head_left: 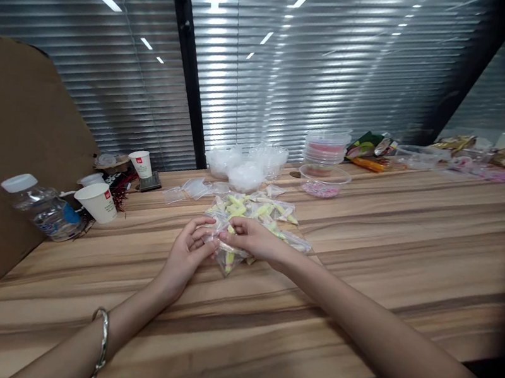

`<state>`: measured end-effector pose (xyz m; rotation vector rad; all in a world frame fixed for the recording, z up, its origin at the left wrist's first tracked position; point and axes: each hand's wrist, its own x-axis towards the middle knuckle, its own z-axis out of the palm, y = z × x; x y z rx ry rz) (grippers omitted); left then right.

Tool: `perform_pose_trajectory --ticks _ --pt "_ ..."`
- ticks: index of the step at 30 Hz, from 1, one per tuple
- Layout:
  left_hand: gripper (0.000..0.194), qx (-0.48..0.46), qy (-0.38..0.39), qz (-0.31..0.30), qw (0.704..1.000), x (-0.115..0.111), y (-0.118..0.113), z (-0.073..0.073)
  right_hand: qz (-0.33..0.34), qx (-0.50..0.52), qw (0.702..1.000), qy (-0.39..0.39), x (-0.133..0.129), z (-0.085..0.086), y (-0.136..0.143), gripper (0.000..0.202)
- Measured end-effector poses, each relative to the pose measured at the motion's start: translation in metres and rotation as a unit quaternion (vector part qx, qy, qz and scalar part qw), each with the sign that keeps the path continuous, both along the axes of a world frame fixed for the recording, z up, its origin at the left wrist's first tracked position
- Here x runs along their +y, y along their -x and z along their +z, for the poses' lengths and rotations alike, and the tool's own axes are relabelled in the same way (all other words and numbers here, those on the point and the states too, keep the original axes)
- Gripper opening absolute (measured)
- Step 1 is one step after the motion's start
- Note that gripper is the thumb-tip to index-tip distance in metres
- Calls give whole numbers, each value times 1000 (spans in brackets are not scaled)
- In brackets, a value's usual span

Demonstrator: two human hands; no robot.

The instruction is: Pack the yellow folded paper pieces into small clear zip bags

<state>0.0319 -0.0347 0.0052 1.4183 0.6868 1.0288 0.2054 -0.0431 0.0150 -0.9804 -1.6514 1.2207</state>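
Between my two hands hangs a small clear plastic bag (pixel 228 260) with a yellow piece inside, pinched along its upper edge. My left hand (pixel 190 246) grips the bag's left side with thumb and fingers. From the right, my right hand (pixel 249 238) pinches the same edge, its fingertips close to the left thumb. Just behind my hands lies a pile of similar clear bags holding yellow-green pieces (pixel 268 211). Flat clear empty bags (pixel 197 188) rest to the left of the pile.
Clear plastic bowls or bags (pixel 247 175) stand behind the pile, with a round tub of pink bits (pixel 322 188) and stacked tubs (pixel 326 148) to their right. Paper cups (pixel 97 203) and a plastic bottle (pixel 54 215) are at left, near cardboard (pixel 12 132). Wrappers (pixel 369 147) line the back right.
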Motion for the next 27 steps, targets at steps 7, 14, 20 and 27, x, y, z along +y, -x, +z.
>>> perform_pose_trajectory --ticks 7,14,20,27 --pt "33 -25 -41 10 999 6 3 -6 -23 5 1000 14 1 0 -3 30" --pt "28 -8 -41 -7 999 6 4 -2 -46 -16 999 -21 1 2 -4 28" --pt "33 -4 -40 -25 999 7 5 0 -47 -16 999 -22 1 5 -3 27" --pt "39 18 -49 -57 997 9 6 3 -28 -2 999 -35 5 -3 -5 25"
